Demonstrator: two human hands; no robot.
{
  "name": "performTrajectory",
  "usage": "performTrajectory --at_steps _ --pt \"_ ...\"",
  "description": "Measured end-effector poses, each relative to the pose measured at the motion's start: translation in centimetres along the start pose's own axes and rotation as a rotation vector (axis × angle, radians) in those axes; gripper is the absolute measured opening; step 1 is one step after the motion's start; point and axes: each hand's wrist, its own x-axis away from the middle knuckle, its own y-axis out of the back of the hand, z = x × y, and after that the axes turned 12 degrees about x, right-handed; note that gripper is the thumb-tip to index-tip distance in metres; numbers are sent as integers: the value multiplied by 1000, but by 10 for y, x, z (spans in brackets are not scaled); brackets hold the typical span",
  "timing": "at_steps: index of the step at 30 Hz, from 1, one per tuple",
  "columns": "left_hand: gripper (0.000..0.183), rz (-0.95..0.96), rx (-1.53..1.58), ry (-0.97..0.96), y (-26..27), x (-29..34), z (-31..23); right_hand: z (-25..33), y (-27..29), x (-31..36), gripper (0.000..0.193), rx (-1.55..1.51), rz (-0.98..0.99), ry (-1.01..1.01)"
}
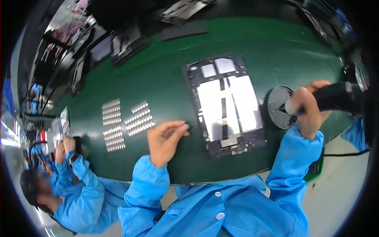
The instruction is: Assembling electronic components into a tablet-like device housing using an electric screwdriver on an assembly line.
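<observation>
My right hand [308, 108] is wrapped round a black electric screwdriver [341, 98], held nearly level at the right. Its nose and bit reach over a round grey screw tray [278, 102] full of small holes. Left of the tray lies an opened tablet [246, 100], with two silver battery panels and dark boards at both ends. My left hand [164, 142] hovers beside the tablet's left edge, thumb and forefinger brought together; anything between the fingertips is too small to make out.
Rows of small metallic parts [112, 112] lie on the green table [169, 87] at the left. Dark flat panels [183, 33] stand along the back. A co-worker in blue [83, 201] sits at the left. A black cable [345, 154] hangs at the right.
</observation>
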Motion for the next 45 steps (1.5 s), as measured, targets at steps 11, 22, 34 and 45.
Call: performTrajectory --at_steps 11,22,34,45 --pt "15 59 -4 -84 -14 -56 -6 42 -114 2 36 -251 364 -9" --pt "12 156 -136 -123 -6 -80 -5 16 -165 -2 31 -149 469 12" --pt "13 285 -60 121 0 -86 -22 7 -167 -2 29 -173 423 -23" --pt "18 188 -146 -19 0 -91 -18 9 -194 1 27 -242 450 15"
